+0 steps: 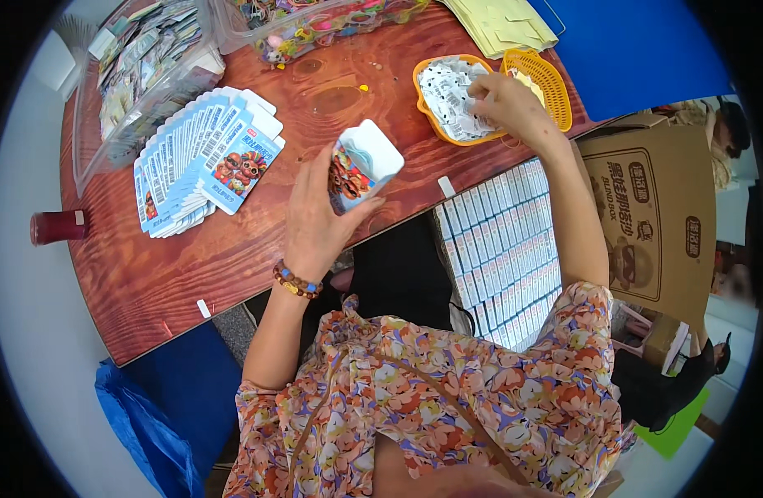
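Note:
My left hand (308,217) is closed around a small blue-and-white cardboard box (348,184) with cartoon figures on its front. The box is tilted, its white top flap stands up, and something pale shows inside. Over at the right, my right hand (518,106) is over a yellow plastic basket (419,90) full of small white printed packets (449,98). Its fingers are curled together at the packets; what lies between the fingertips is not clear. A second yellow basket (558,93) with pale paper pieces stands right beside it, partly behind my hand.
A fanned stack of flat boxes (236,170) lies at the left, near a clear bin of packets (84,141). Another bin (340,31) holds colourful trinkets. Yellow papers (502,29) lie at the far right. Rows of boxes (506,249) fill a carton below the table edge, beside a large cardboard box (688,191).

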{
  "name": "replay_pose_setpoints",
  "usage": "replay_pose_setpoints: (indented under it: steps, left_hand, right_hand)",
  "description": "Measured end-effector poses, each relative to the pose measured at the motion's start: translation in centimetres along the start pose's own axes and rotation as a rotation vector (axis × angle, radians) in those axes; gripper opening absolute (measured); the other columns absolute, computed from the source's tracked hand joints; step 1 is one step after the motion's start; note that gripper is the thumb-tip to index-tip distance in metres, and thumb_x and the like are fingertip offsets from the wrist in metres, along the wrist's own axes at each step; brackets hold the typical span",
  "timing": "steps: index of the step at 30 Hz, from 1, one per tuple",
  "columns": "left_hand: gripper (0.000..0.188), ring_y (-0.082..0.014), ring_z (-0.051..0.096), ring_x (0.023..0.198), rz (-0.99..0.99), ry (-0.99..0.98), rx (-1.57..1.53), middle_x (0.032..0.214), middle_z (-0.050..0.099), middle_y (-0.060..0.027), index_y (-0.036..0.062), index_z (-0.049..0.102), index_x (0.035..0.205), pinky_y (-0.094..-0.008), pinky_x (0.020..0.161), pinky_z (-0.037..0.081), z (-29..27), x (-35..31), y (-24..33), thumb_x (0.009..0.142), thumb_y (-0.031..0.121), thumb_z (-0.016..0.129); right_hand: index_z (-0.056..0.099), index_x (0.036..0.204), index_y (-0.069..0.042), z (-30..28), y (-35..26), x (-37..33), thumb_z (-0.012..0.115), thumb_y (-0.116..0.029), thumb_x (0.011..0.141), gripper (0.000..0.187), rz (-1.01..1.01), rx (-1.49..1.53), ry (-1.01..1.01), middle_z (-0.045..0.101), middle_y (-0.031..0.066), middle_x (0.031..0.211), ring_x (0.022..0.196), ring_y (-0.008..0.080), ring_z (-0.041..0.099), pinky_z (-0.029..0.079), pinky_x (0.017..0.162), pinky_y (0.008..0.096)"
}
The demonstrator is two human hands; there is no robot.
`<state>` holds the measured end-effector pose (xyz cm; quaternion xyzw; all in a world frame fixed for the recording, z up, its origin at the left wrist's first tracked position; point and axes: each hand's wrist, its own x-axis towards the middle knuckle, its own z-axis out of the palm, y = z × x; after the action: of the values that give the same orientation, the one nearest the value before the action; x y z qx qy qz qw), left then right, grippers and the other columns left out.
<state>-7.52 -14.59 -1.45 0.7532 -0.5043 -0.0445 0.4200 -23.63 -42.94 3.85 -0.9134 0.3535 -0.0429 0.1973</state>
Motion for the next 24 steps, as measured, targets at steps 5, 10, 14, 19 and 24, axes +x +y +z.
replay_pose_setpoints:
  steps: [5,10,14,19,24]
  left_hand:
    - [0.085,-0.0383,0.062,0.102,-0.032,-0.079,-0.018,0.112,0.06,-0.0212,-0.0011,0.047,0.137,-0.046,0.085,0.052,0.5,-0.1,0.6,0.071,0.035,0.087]
    - [0.083,-0.0378,0.062,0.098,-0.022,-0.091,0.0,0.108,0.061,-0.0205,-0.0011,0.049,0.135,-0.0461,0.083,0.052,0.6,0.3,1.1,0.07,0.034,0.087]
    - [0.083,-0.0378,0.062,0.098,-0.013,-0.108,-0.003,0.108,0.061,-0.0206,-0.0009,0.05,0.135,-0.0459,0.083,0.052,1.1,0.3,1.3,0.07,0.034,0.088]
    - [0.082,-0.0376,0.062,0.099,0.027,-0.094,-0.014,0.109,0.061,-0.0205,-0.0007,0.05,0.135,-0.0456,0.083,0.052,1.2,0.0,1.2,0.071,0.034,0.087]
    - [0.083,-0.0377,0.062,0.101,-0.021,-0.124,-0.016,0.112,0.06,-0.0209,-0.002,0.049,0.135,-0.0451,0.084,0.052,0.7,0.1,1.4,0.071,0.034,0.087]
  right_hand:
    - [0.064,0.084,-0.005,-0.1,-0.9,0.2,0.069,-0.021,0.084,0.017,-0.027,-0.219,-0.092,0.068,0.0077,0.086,0.078,0.0231,0.065,0.049,0.071,0.037]
    - [0.065,0.085,-0.006,-0.4,-0.1,-0.3,0.069,-0.022,0.084,0.017,0.071,0.018,-0.083,0.067,0.0077,0.081,0.076,0.0236,0.065,0.049,0.069,0.0377]
    - [0.066,0.088,-0.006,0.3,-0.1,0.0,0.069,-0.022,0.087,0.016,-0.073,-0.243,-0.068,0.065,0.0044,0.075,0.072,0.0185,0.062,0.048,0.067,0.0344]
    - [0.067,0.09,-0.007,-0.4,0.8,-0.6,0.069,-0.024,0.087,0.018,-0.012,-0.063,-0.061,0.065,0.0065,0.077,0.072,0.0207,0.063,0.048,0.067,0.0362]
    - [0.067,0.09,-0.007,-0.2,-0.4,-2.1,0.069,-0.026,0.085,0.019,-0.079,0.129,-0.078,0.068,0.009,0.082,0.073,0.0225,0.064,0.049,0.066,0.0391]
